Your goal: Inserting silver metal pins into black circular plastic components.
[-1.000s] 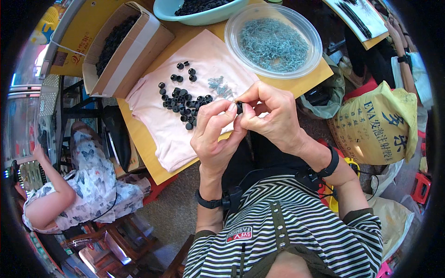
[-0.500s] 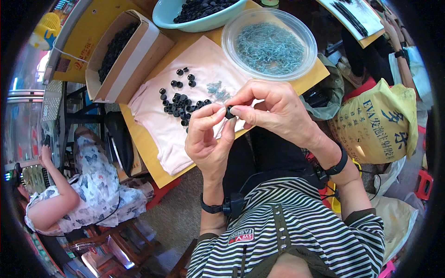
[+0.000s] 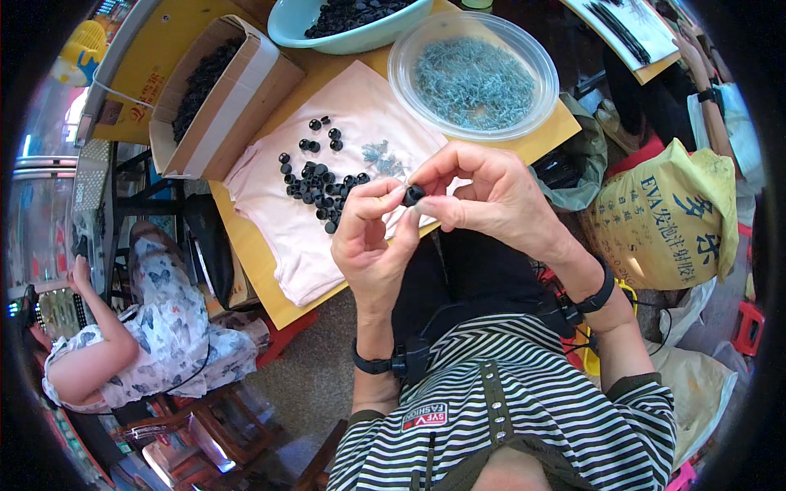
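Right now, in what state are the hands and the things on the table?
Bare left hand: pinching a small round black part
Bare right hand: pinching the same part
Pale pink cloth: spread out
Loose black round pieces: scattered on the cloth
Thin silvery metal pieces: heaped there
Round clear plastic tub: open, holding similar pieces
Brown cardboard box: open, holding dark pieces
Pale blue basin: open, holding black pieces

Blk strap (image 3: 372,362) on wrist just below L hand (image 3: 368,233), w/ boxy blk module (image 3: 411,360) on inner side; matching blk band (image 3: 604,288) below R hand (image 3: 503,196), its module also inward. Farther down from hands: blk/wht striped top (image 3: 458,352), short sleeves (image 3: 643,425) w/ dk olive cuffs (image 3: 634,385), olive placket (image 3: 490,376) w/ silvery snaps (image 3: 497,405), red patch (image 3: 426,416) toward L-hand side, dk cord (image 3: 431,458) under it. Blk trousers (image 3: 467,262) btwn hands & top.
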Demonstrator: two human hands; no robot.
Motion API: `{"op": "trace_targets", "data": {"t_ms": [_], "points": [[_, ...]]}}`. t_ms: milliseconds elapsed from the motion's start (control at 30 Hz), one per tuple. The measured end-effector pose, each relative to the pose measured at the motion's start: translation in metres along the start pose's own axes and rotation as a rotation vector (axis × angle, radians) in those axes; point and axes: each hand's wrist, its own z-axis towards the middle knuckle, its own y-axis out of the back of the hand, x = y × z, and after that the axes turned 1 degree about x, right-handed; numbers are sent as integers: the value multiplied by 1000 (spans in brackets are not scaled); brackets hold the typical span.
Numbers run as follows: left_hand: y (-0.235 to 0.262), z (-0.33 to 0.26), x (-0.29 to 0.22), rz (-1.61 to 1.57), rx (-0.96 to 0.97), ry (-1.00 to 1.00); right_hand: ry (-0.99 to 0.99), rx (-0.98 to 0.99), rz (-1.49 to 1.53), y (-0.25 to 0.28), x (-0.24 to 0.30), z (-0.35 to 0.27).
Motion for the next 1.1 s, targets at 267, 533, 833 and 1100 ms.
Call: {"op": "trace_targets", "data": {"t_ms": [267,533,833,1100], "points": [[9,3,-6,-306,75,187,171,70,-193,5,8,6],[13,-7,-10,-317,222,360,209,193,-439,6,16,-4],[0,-17,-3,-331,247,475,231,191,-476,3,10,-12],[6,-26,8,-233,250,536,168,242,-476,6,-5,-16]]}}
